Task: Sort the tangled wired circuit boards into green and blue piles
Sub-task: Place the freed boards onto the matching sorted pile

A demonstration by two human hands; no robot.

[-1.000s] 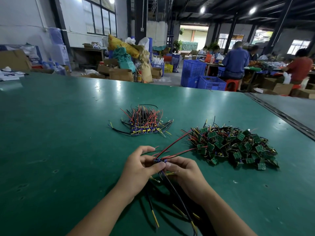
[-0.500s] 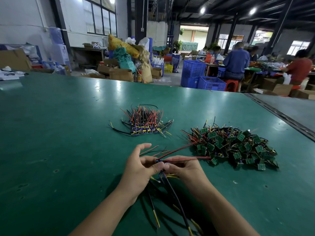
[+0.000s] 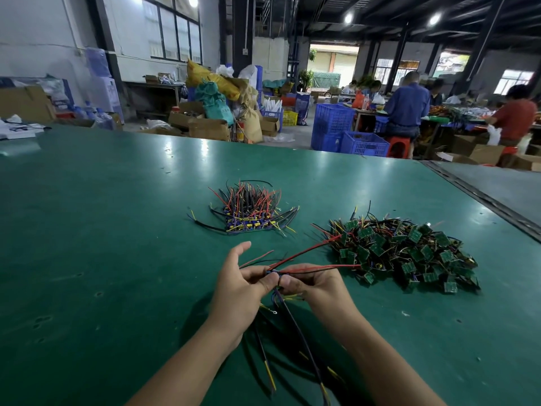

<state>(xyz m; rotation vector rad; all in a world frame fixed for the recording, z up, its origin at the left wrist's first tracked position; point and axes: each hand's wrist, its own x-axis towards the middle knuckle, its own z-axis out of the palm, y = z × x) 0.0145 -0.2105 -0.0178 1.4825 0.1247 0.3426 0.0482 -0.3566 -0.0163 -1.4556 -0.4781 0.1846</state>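
Two piles are made: blue pile [image 3: 246, 213] and green pile [image 3: 409, 253]. One board [image 3: 272, 273] is pinched by fingers [image 3: 268, 282] of left hand [image 3: 238, 287] and right hand [image 3: 317, 285]; few seem left.

One head-worn wide view looks forward and down over the table [image 3: 87, 230], near the left hand [image 3: 238, 287] and right hand [image 3: 317, 284]

We see our 2 hands bare: left hand [image 3: 238, 288], right hand [image 3: 317, 284]. Our left forearm [image 3: 187, 361] and right forearm [image 3: 380, 356] are bare too, uncovered right down to the view's bottom edge.
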